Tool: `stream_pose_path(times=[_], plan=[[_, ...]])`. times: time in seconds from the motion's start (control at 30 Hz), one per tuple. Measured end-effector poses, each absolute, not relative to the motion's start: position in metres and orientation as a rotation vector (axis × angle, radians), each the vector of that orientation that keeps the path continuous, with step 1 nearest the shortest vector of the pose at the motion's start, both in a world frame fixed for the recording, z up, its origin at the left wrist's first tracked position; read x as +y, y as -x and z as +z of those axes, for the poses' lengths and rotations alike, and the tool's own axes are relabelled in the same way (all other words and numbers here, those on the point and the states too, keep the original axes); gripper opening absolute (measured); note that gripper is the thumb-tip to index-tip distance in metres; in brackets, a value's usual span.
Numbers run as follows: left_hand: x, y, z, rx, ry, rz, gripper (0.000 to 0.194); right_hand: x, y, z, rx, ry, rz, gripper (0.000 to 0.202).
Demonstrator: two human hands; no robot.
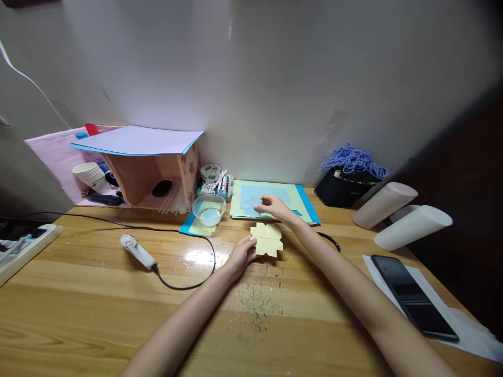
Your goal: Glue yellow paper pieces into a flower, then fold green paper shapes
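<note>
My left hand (pixel 242 256) pinches the left edge of a pale yellow paper cutout (pixel 267 240), which has notched edges and crease lines. Beyond it, my right hand (pixel 274 206) reaches over the stacked coloured sheets (pixel 301 196), its thumb and fingers closed on a light blue paper piece (pixel 250 206). That piece overlaps the light blue sheet on the stack, so its outline is hard to tell. A small bright blue scrap (pixel 297 212) lies near the front edge of the stack.
A clear bowl (pixel 209 210) and markers (pixel 220 184) stand left of the stack. Further left are a pink box (pixel 151 180) and a white corded tool (pixel 138 252). On the right are a black container with blue yarn (pixel 343 183), white rolls (pixel 412 228) and a phone (pixel 412 296).
</note>
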State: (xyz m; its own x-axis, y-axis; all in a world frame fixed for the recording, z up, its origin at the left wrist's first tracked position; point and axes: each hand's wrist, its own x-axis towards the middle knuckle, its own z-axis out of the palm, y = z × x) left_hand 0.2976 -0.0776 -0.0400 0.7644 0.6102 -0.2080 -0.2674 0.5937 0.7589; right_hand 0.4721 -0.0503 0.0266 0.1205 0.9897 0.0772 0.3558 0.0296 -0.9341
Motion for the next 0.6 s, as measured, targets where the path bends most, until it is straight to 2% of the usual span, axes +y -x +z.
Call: stream_pose_path(times=[0.1,0.27,0.43,0.6], plan=[[-0.075,-0.296,-0.037,0.46,-0.823,0.454,0.027,-0.098,-0.482,0.025,-1.228,1.429,0.906,0.04],[-0.072,-0.294,-0.033,0.423,-0.852,0.374,0.029,-0.147,-0.488,0.006,-1.056,1.376,0.92,0.04],[-0.074,-0.294,-0.029,0.428,-0.896,0.357,0.026,-0.157,-0.49,-0.012,-0.859,1.35,0.89,0.04],[-0.079,-0.293,-0.022,0.349,-0.987,0.342,0.035,-0.157,-0.496,-0.013,-0.807,1.295,0.838,0.04]])
